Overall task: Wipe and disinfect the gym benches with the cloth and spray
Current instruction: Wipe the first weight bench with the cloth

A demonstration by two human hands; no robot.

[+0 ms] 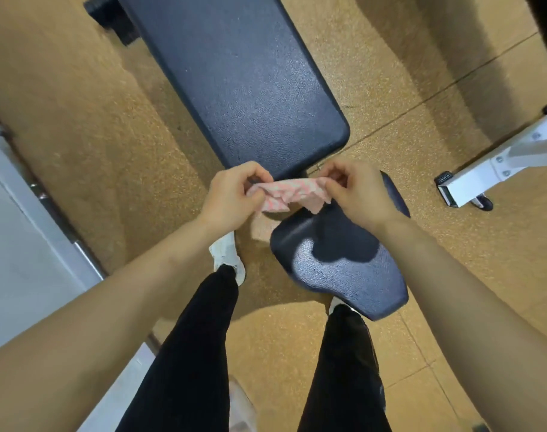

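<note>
Two hands' fingers pinched on crumpled pink cloth above pebbled navy bench.

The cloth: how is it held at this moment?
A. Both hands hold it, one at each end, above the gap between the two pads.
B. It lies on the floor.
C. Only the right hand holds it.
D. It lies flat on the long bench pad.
A: the left hand and the right hand each pinch one end of the pink cloth, stretched between them, off the long pad and the seat pad.
</note>
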